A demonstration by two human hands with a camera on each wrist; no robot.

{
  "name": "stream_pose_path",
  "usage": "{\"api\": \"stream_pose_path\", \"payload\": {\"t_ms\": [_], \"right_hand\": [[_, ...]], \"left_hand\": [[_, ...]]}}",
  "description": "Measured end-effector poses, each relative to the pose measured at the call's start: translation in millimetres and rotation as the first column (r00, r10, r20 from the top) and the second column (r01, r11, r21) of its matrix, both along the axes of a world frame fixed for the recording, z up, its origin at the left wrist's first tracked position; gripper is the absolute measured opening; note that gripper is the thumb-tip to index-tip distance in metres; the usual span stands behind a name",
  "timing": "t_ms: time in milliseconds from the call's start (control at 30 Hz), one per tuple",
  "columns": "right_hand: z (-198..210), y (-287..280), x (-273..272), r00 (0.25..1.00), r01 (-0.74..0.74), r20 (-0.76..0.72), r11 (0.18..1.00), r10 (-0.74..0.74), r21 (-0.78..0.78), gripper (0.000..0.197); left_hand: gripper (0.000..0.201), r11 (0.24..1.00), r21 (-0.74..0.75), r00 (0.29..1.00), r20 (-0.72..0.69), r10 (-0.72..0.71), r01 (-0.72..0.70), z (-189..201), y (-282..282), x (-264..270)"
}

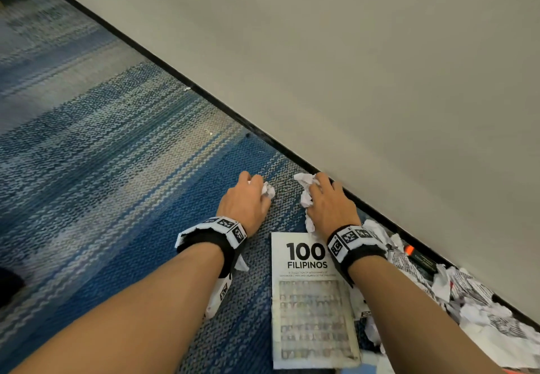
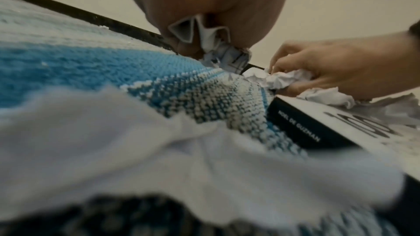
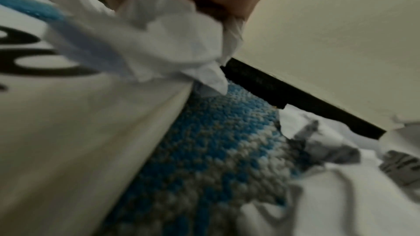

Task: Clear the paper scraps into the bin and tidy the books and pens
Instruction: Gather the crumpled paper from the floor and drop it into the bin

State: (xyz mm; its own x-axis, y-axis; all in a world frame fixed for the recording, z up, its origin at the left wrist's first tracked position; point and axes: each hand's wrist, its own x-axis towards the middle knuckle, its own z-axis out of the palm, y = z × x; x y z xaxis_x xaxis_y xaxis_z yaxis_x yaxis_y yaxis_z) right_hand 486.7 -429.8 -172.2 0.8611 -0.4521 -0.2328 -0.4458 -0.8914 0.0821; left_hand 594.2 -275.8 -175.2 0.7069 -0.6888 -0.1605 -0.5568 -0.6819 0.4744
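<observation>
My left hand is curled round a small crumpled paper scrap on the blue carpet; that scrap bulges out under my palm in the left wrist view. My right hand grips a larger crumpled white scrap beside the wall, also seen from the right wrist. A white book titled "100 Filipinos" lies flat just behind both hands. A pile of torn printed scraps runs along the wall at the right. An orange-tipped black pen lies against the skirting.
A pale wall with a black skirting strip runs diagonally from upper left to lower right. The striped blue and grey carpet stretches to the left, with tiny paper specks near the skirting. No bin is in view.
</observation>
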Motion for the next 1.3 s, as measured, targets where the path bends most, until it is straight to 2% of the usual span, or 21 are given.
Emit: {"api": "stream_pose_path", "payload": {"t_ms": [133,300,433,533,567,633,700,733,767,833,900,967,1033,1100,1200,1300], "right_hand": [[2.7,1.6,-1.4,0.997,-0.038,-0.076,0.998,0.034,-0.051,0.049],[6.3,2.1,5.1,0.994,0.097,-0.060,0.989,-0.091,0.114,0.076],[14.6,3.2,7.7,0.974,0.214,-0.109,0.966,-0.200,0.145,0.061],[13.8,8.3,6.7,0.986,0.137,0.085,0.988,-0.143,0.077,0.063],[12.0,10.5,7.5,0.985,0.100,0.135,0.994,-0.107,0.053,0.068],[7.4,13.5,12.6,0.982,0.040,0.182,0.999,-0.043,0.019,0.071],[6.1,16.0,19.3,0.978,0.008,0.209,0.999,-0.017,0.043,0.071],[5.1,16.9,22.7,0.978,-0.013,0.210,0.998,0.000,0.058,0.072],[3.8,17.6,26.4,0.980,-0.036,0.196,0.997,0.023,0.066,0.073],[0.4,18.5,33.2,0.987,-0.075,0.145,0.995,0.064,0.071,0.074],[-3.3,16.9,39.6,0.995,-0.069,0.080,0.995,0.063,0.069,0.076],[-5.4,14.3,44.5,0.998,-0.041,0.043,0.996,0.038,0.073,0.077],[-6.3,14.8,47.4,0.999,0.000,0.051,0.997,-0.004,0.072,0.071],[-6.2,18.3,49.2,0.996,0.036,0.080,0.998,-0.039,0.044,0.058],[-6.6,20.1,49.4,0.993,0.063,0.099,0.998,-0.065,0.024,0.045],[-4.8,14.5,43.9,0.987,0.090,0.123,0.992,-0.101,0.092,0.036]], "left_hand": [[0.022,0.999,-0.007,0.999,0.038,-0.034,0.035,11.6,11.7,6.4],[0.022,0.999,-0.021,0.998,0.031,-0.050,0.050,22.0,22.1,1.7],[0.015,0.999,-0.039,0.999,-0.013,-0.029,0.028,25.9,32.0,-4.5],[0.029,1.000,0.002,1.000,0.004,0.016,-0.016,20.3,42.7,-9.9],[0.039,0.998,0.030,0.999,-0.002,0.047,-0.046,16.7,46.4,-12.9],[0.072,0.992,0.104,0.997,-0.033,0.075,-0.071,8.1,53.7,-20.7],[0.096,0.984,0.178,0.999,-0.032,0.013,-0.007,-0.4,58.9,-34.5],[0.098,0.977,0.213,0.999,-0.024,-0.030,0.034,-4.0,60.8,-42.5],[0.093,0.967,0.245,0.998,-0.013,-0.064,0.065,-7.2,61.8,-49.3],[0.068,0.959,0.272,0.996,0.025,-0.088,0.078,-14.2,62.1,-58.6],[0.040,0.960,0.267,0.993,0.063,-0.099,0.079,-17.5,60.9,-58.7],[0.027,0.954,0.278,0.990,0.053,-0.133,0.113,-18.7,59.1,-51.8],[0.022,0.947,0.287,0.988,0.007,-0.151,0.143,-16.8,57.1,-43.3],[0.025,0.959,0.250,0.991,-0.036,-0.132,0.137,-13.3,54.1,-35.3],[0.028,0.990,0.129,0.998,0.004,-0.058,0.057,-5.6,41.6,-20.6],[0.021,0.999,-0.012,0.999,0.006,-0.040,0.040,4.8,15.9,-7.2]]}}
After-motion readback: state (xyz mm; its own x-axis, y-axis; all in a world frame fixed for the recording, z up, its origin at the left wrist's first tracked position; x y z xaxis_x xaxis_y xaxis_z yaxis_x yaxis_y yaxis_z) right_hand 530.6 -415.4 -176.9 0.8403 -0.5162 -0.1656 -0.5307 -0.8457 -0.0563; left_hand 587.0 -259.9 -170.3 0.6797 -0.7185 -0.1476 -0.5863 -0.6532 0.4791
